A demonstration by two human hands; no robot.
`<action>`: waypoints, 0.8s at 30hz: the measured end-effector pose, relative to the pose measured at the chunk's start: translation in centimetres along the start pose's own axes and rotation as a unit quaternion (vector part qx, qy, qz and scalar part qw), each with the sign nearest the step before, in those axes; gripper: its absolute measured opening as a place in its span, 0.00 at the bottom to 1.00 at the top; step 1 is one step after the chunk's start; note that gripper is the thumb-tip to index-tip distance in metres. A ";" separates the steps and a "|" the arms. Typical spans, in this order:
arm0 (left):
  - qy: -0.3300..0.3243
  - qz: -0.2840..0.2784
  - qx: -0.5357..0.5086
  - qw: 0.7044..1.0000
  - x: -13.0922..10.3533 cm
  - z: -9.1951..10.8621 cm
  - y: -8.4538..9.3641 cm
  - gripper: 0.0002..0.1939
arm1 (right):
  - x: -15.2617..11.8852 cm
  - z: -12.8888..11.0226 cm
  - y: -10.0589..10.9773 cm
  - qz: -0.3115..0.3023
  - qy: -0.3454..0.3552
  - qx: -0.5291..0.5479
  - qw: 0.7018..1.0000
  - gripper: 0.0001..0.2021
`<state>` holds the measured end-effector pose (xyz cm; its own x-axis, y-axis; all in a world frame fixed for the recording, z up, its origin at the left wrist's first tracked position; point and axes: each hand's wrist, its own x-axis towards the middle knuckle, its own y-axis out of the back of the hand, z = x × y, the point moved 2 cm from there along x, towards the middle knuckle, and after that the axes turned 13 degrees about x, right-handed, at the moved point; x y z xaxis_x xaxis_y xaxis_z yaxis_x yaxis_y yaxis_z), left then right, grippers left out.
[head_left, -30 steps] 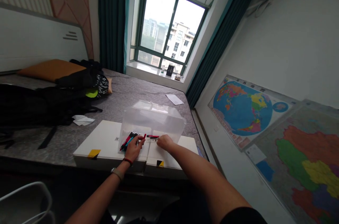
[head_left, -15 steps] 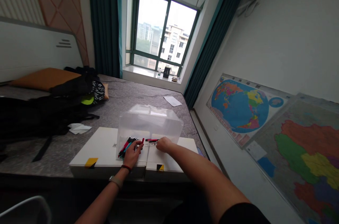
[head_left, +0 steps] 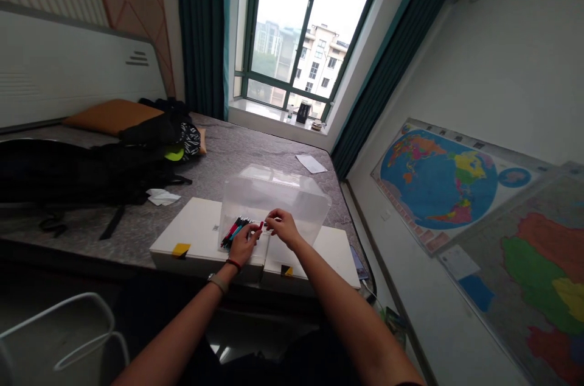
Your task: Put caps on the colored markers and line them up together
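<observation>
A small red piece [head_left: 261, 225] stuck up from the left hand [head_left: 243, 242], just above two white boxes; from where I stood it was too small to tell a whole pen from a cap. The left fingers had closed around it, thumb against fingertips. The right hand [head_left: 283, 228] was close beside it, its fingers bent and nearly together at the tips; I could not tell whether they gripped anything.

Beside the left hand lay a loose bundle of pens [head_left: 235, 231], red, teal and black, partly covered by that hand. A clear plastic bin [head_left: 292, 191] rested across the boxes around the pens and hands, though I could not make out which way its mouth faced. Beneath it the left white box [head_left: 187, 228] and the right white box [head_left: 335, 252] sat side by side, each with a patch of yellow-and-black tape near its front edge.

The boxes were on the near edge of a bed with a grey marbled surface [head_left: 241, 148]. Left of them lay a crumpled white tissue [head_left: 163, 196], then a black bag [head_left: 68, 170], with an orange cushion [head_left: 114, 117] behind it. A white sheet of paper [head_left: 311, 164] was beyond the bin, near the far corner. Past the bed stood a window [head_left: 287, 27] between dark green curtains, and a world map [head_left: 438, 182] hung on the right wall.
</observation>
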<state>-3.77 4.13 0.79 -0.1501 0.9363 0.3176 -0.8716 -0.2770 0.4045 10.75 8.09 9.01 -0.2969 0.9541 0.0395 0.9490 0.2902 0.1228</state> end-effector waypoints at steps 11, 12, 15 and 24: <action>-0.003 0.001 0.006 1.000 0.0 -0.1 -0.1 0.17 | 1.2 -1.0 1.1 0.000 -0.052 -0.097 0.994 0.04; -0.001 0.002 0.008 1.000 0.0 -0.1 -0.1 0.17 | 1.4 -1.1 1.5 0.000 -0.059 -0.149 0.987 0.05; 0.003 0.003 0.013 1.000 0.0 0.0 0.0 0.17 | 1.6 -1.3 3.0 -0.027 -0.087 -0.379 0.921 0.07; 0.006 0.004 0.011 1.000 -0.1 0.1 0.1 0.16 | 1.0 -0.4 3.8 -0.176 -0.125 -0.632 0.745 0.16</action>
<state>-3.74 3.98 0.88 -0.1632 0.9366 0.3102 -0.8595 -0.2893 0.4213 14.02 10.16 9.87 -0.3247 0.8649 -0.3828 -0.0868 0.3758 0.9226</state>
